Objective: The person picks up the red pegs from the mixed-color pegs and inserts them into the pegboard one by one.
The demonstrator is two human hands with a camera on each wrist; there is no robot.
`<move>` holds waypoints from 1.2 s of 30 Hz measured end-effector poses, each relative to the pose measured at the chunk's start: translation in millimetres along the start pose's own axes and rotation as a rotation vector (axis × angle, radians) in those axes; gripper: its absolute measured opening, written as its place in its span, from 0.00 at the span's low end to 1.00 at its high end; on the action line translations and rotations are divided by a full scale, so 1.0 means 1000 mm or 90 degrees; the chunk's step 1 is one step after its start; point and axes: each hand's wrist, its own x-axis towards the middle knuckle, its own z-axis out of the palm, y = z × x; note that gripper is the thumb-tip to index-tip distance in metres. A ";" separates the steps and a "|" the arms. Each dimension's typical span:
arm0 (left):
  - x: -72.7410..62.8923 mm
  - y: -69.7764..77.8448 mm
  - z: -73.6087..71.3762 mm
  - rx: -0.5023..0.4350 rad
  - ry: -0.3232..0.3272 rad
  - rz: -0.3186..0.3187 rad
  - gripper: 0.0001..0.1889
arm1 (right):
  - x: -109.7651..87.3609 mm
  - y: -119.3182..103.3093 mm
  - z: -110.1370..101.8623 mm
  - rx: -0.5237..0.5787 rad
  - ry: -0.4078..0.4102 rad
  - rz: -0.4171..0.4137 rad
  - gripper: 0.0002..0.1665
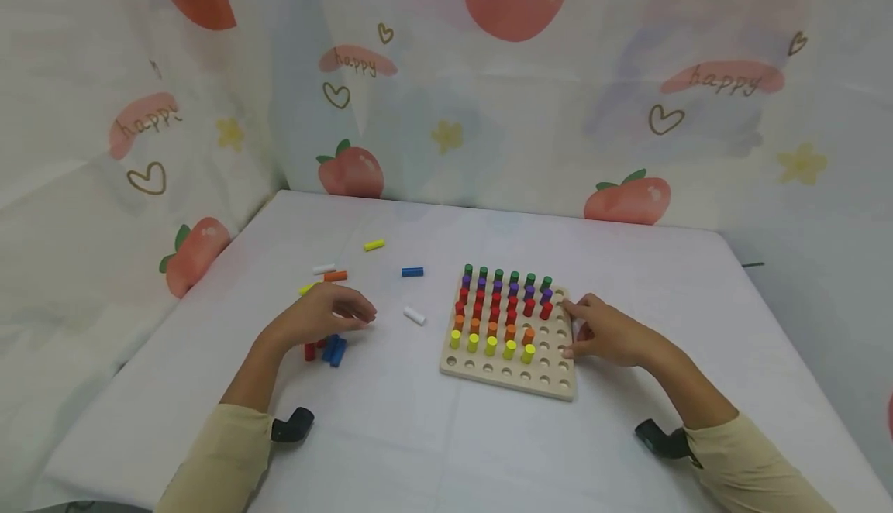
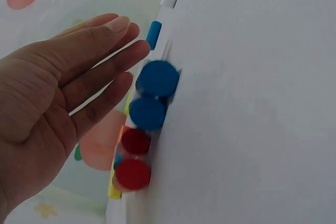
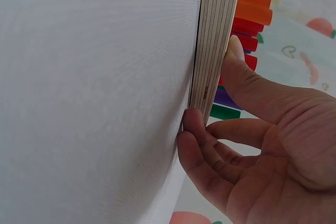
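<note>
A wooden pegboard [image 1: 481,373] lies on the white table with rows of green, purple, red, orange and yellow pegs [image 1: 491,345] standing in its left holes. My right hand [image 1: 614,333] holds the board's right edge, its thumb and fingers against the rim. In the right wrist view, that hand [image 3: 262,145] touches the layered wooden side. My left hand [image 1: 322,315] hovers over loose pegs with relaxed, bent fingers and nothing visible in them. Close to it in the left wrist view are blue pegs [image 2: 157,78] and red pegs [image 2: 133,174].
A white peg [image 1: 415,315] lies between the left hand and the board. Farther back are a blue peg [image 1: 412,272], a yellow peg [image 1: 374,245] and an orange peg [image 1: 336,276]. A fruit-patterned cloth [image 1: 488,110] hangs behind the table.
</note>
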 end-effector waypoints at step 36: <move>-0.041 -0.038 -0.032 0.029 0.022 -0.073 0.16 | 0.001 0.001 0.001 0.005 0.000 0.000 0.54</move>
